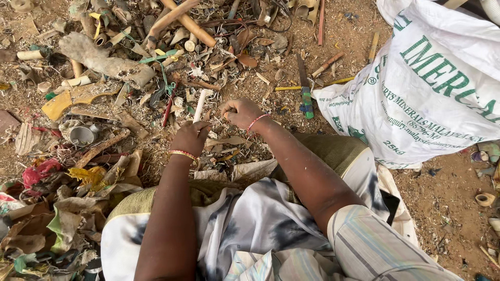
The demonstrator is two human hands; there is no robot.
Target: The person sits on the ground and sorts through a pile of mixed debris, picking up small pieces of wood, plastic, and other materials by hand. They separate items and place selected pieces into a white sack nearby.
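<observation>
Left hand: the left hand [190, 136] is closed around the lower end of a white stick [199, 106], a thin pale tube that stands up and tilts a little away from the person.
Right hand: the right hand [240, 112] is just beside the left one, with fingertips pinched together near the top of the stick; whether it grips a small piece there, the picture is too small to tell.
Where the stick is: above the scrap heap [130, 62], in front of the person's knees, between both hands.
Around it: a red thin rod [166, 110] lies just to the left, a grey cup [82, 135] further left, a green-tipped tool [306, 99] to the right, and a big white sack [432, 88] at the right side.
Bracelets: a red and gold bangle [183, 154] on the left wrist, a red thread [255, 122] on the right.
Doing it well: it seems best that the left hand keeps the stick firm and low, while the right works only with the fingertips, close to the grip, so the thin tube does not bend or slip.
Care: the heap probably has sharp bits; bare fingers should stay on the stick itself.
</observation>
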